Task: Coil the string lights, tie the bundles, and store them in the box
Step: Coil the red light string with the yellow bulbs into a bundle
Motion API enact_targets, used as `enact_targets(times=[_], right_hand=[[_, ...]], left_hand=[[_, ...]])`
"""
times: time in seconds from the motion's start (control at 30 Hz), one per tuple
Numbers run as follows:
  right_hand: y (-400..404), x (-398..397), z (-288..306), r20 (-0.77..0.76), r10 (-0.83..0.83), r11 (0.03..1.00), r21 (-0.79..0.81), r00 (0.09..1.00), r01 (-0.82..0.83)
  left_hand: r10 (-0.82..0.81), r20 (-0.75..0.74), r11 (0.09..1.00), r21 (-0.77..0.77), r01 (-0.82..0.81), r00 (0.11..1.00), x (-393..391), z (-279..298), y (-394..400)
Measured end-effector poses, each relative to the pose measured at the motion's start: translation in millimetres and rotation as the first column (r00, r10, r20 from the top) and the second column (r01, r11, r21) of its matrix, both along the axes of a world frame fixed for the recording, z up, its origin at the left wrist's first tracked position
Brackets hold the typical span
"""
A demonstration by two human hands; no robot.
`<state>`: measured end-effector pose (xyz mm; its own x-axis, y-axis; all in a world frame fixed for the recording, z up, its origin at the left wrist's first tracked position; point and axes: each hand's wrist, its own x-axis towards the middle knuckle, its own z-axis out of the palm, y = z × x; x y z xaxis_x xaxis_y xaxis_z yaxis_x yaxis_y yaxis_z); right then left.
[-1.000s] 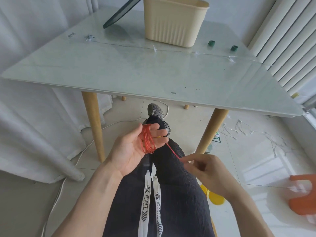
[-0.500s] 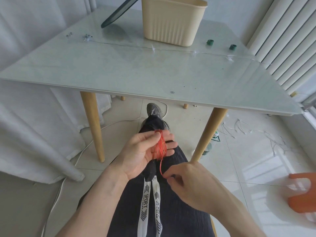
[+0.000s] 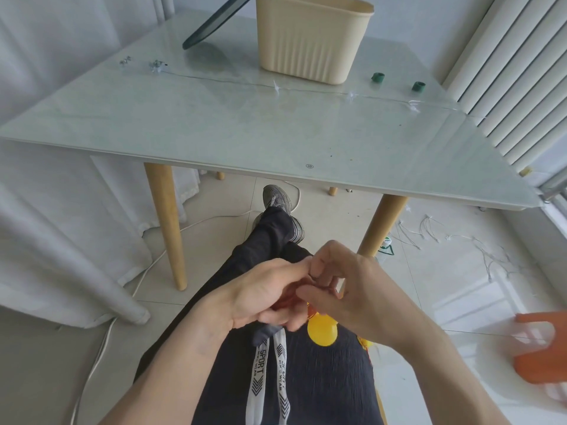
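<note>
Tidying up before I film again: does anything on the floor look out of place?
Yes. Loose pale string pieces lie scattered across the tiles right of the table leg, and a white cable trails across the floor from under the table.

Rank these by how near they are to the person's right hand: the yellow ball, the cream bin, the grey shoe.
From the right hand:
1. Yellow ball, just beneath the hand, over the lap.
2. Grey shoe, on the floor under the table edge.
3. Cream bin, at the table's far side.
</note>
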<state>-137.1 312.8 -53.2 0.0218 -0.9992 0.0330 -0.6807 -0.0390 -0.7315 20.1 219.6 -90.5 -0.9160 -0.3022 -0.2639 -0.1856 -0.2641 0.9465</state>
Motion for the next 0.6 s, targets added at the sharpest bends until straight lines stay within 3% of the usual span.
enact_targets(times=[0.13, 0.23, 0.33, 0.47, 0.6], right_hand=[[-1, -4, -9, 0.085, 0.05, 0.991, 0.116, 0.995, -0.06], [4, -8, -22, 0.185, -0.001, 0.982, 0.187, 0.983, -0.035], [9, -11, -30, 0.275, -0.039, 0.983, 0.181, 0.961, -0.012], [16, -24, -39, 0.126, -0.108, 0.955, 0.288, 0.986, 0.068], [18, -38, -42, 0.067, -0.308, 0.914, 0.298, 0.949, 0.275]], left_hand=[[-0.081, 0.071, 0.996, -0.017, 0.083, 0.994, 7, -8, -9], [-0.066, 0.102, 0.997, -0.034, 0.07, 0.993, 12, -12, -10], [0.075, 0.062, 0.997, 0.023, -0.076, 0.995, 15, -18, -12], [0.342, -0.058, 0.915, 0.248, -0.318, 0.938, 19, -17, -22], [0.486, -0.041, 0.831, 0.332, -0.447, 0.873, 22, -16, -28]])
